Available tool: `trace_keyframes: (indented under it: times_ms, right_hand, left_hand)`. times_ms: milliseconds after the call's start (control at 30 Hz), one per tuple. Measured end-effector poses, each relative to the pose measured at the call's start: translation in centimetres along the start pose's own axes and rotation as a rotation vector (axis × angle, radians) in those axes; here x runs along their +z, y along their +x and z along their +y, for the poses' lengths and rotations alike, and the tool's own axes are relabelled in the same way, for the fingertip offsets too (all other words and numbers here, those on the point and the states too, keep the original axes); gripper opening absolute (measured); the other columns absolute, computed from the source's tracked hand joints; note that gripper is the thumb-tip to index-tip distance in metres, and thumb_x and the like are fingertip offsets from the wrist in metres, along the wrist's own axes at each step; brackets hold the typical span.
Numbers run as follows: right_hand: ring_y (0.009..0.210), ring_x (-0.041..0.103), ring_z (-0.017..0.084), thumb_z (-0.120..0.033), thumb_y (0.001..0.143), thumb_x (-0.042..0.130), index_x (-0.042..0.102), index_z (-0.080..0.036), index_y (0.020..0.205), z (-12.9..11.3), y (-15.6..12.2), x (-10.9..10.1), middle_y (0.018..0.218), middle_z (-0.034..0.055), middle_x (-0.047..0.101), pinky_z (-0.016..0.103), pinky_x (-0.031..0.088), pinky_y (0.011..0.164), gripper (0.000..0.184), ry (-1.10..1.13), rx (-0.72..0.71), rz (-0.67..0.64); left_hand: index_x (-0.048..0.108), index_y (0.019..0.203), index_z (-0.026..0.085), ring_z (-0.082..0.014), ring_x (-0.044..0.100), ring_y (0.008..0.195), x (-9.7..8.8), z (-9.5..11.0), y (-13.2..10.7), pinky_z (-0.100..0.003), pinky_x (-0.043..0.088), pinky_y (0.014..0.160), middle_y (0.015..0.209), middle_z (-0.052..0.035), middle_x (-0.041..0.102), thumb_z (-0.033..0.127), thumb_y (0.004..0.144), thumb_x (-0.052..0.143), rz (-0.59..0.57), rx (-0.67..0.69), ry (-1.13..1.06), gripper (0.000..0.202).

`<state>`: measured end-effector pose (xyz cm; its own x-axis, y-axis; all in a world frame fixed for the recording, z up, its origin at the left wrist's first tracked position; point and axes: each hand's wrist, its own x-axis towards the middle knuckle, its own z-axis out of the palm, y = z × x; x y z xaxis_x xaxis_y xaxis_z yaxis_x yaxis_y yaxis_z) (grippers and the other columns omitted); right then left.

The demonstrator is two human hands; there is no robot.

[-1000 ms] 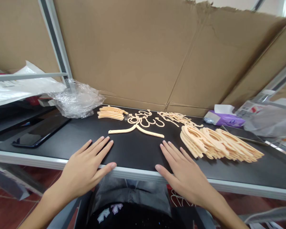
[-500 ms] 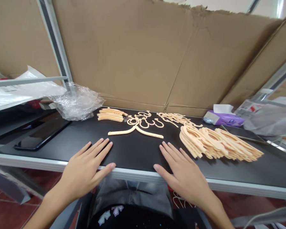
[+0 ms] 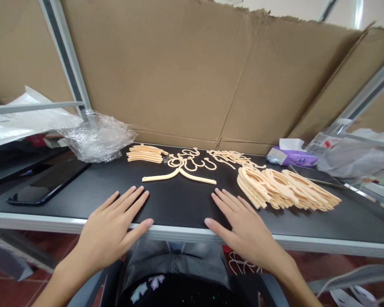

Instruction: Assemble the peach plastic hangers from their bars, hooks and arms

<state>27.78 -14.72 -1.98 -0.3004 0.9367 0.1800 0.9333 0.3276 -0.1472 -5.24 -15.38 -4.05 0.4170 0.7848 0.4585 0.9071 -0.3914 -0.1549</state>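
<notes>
On the front edge of the black table [image 3: 179, 204], the left hand [image 3: 110, 226] and right hand [image 3: 243, 226] lie flat and open, holding nothing. The big pile of peach plastic pieces [image 3: 284, 189] near the right hand looks light and slippy. The thin curved piece [image 3: 179, 175] just past both hands looks bendy and easy to snap, so its middle seems the safest place to hold.

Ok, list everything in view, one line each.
table: one, black, under everything
cardboard sheet: one, brown, behind the table
plastic wrap: one heap, clear, back left
flat device: one, black, far left
curved strips: small stack, peach, back left of centre
hooks: several, peach, back centre
hanger piece: one, peach, centre
flat pieces: big pile, peach, right
tissue pack: one, purple, back right
left hand: one, bare, open flat on the near edge
right hand: one, bare, open flat on the near edge
</notes>
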Motion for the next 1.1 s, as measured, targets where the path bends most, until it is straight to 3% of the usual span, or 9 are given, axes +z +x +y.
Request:
trace_keyframes:
  times_ms: [100,200,267,367,500,600,800,933,1100]
  right_hand:
    - [0.144,0.041,0.032,-0.065,0.092,0.048,0.056,-0.018,0.145,0.6,0.5,-1.4,0.154,0.0106,0.047,0.054,0.035,0.118,0.071,0.046,-0.032,-0.011]
    - [0.126,0.061,0.031,-0.056,0.093,0.052,0.067,-0.023,0.133,1.2,2.5,-4.0,0.137,0.0091,0.065,0.049,0.046,0.108,0.054,0.094,-0.071,-0.058]
    - [0.107,0.07,0.029,-0.049,0.096,0.049,0.074,-0.024,0.122,1.3,5.0,-5.9,0.12,0.0084,0.074,0.043,0.054,0.094,0.044,0.098,-0.038,-0.067]
    - [0.101,0.07,0.028,-0.034,0.097,0.043,0.078,-0.021,0.102,1.3,10.4,-7.4,0.108,0.0096,0.077,0.037,0.052,0.088,0.037,-0.032,-0.013,0.045]
    - [0.106,0.068,0.032,-0.018,0.093,0.042,0.074,-0.011,0.109,2.0,17.4,-6.0,0.114,0.0224,0.071,0.039,0.05,0.087,0.037,-0.186,0.22,0.102]
    - [0.112,0.067,0.034,-0.012,0.088,0.046,0.069,-0.007,0.121,3.7,20.2,-3.9,0.121,0.0261,0.068,0.039,0.05,0.089,0.04,-0.135,0.332,0.083]
    - [0.115,0.065,0.035,-0.009,0.087,0.048,0.07,-0.009,0.119,7.6,20.0,-0.9,0.119,0.0247,0.068,0.04,0.051,0.091,0.039,-0.087,0.445,0.106]
    - [0.115,0.066,0.033,-0.011,0.088,0.051,0.069,-0.007,0.12,8.2,19.7,-0.6,0.118,0.0253,0.069,0.038,0.051,0.091,0.037,-0.076,0.443,0.104]
    - [0.12,0.063,0.033,-0.017,0.09,0.055,0.066,-0.008,0.127,7.3,19.9,-1.1,0.123,0.0257,0.066,0.038,0.051,0.093,0.039,-0.058,0.445,0.052]
  left_hand:
    - [0.051,0.148,0.02,-0.0299,0.048,0.14,0.2,-0.1,0.0,-0.049,0.036,0.117,0.152,-0.0054,0.049,0.065,0.098,0.035,0.025,0.005,-0.02,0.069]
    - [0.052,0.147,0.019,-0.0309,0.048,0.139,0.4,0.0,0.0,-0.051,0.036,0.117,0.151,-0.006,0.049,0.065,0.098,0.034,0.041,0.003,-0.035,0.069]
    - [0.052,0.147,0.019,-0.0307,0.049,0.139,0.4,0.1,0.0,-0.051,0.036,0.117,0.151,-0.006,0.05,0.065,0.098,0.033,0.04,-0.004,-0.043,0.07]
    - [0.052,0.147,0.02,-0.0306,0.048,0.139,0.2,0.2,0.0,-0.05,0.036,0.117,0.151,-0.0058,0.049,0.065,0.098,0.033,0.035,-0.013,-0.058,0.069]
    - [0.052,0.147,0.021,-0.0312,0.048,0.14,0.2,0.2,0.0,-0.051,0.035,0.118,0.151,-0.006,0.05,0.064,0.098,0.036,0.035,-0.017,-0.07,0.068]
    - [0.052,0.147,0.021,-0.0312,0.048,0.14,0.1,0.1,0.0,-0.05,0.036,0.117,0.15,-0.006,0.051,0.064,0.097,0.037,0.038,-0.013,-0.064,0.067]
    - [0.052,0.147,0.022,-0.0312,0.048,0.14,-0.2,0.1,0.0,-0.051,0.037,0.117,0.151,-0.0061,0.051,0.062,0.097,0.039,-0.002,-0.023,-0.067,0.065]
    - [0.054,0.145,0.021,-0.0327,0.05,0.138,-1.2,-0.3,0.5,-0.052,0.04,0.114,0.149,-0.0077,0.053,0.066,0.095,0.041,-0.083,-0.027,-0.075,0.068]
    - [0.072,0.119,0.021,-0.033,0.066,0.114,-3.9,0.2,4.7,-0.052,0.049,0.103,0.124,-0.0096,0.072,0.062,0.096,0.045,-0.176,0.065,-0.065,0.055]
